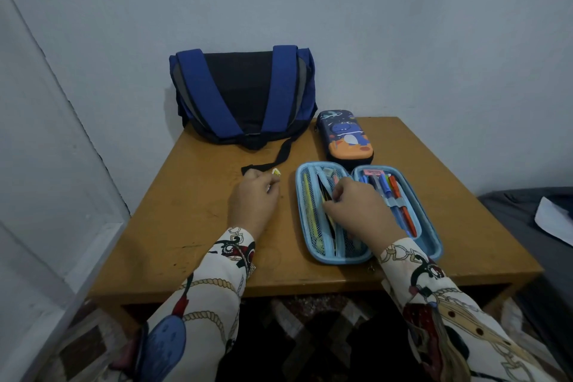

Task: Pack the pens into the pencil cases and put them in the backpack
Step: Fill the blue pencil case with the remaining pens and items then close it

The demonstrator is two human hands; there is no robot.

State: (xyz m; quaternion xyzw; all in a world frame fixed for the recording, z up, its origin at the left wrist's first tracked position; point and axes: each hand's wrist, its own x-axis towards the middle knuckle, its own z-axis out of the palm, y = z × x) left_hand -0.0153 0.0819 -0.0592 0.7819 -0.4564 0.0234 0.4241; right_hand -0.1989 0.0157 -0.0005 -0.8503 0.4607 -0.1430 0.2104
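An open light-blue pencil case [429, 245] lies flat on the wooden table [192, 226], with several pens [398, 195] under an elastic band in its right half and a yellow pen in the left mesh pocket. My right hand [359, 208] rests over the case's middle divider, fingers curled on a dark pen there. My left hand [252, 198] sits left of the case and pinches a small yellow-white object [276, 171]. A closed dark-blue dinosaur pencil case [345, 136] lies behind the open one. The blue backpack [242, 93] leans against the wall at the table's back.
A black strap [279, 158] trails from the backpack toward my left hand. A grey bed with white paper [555, 220] is at the right. A white door frame stands at the left. Patterned carpet lies below the table's front edge.
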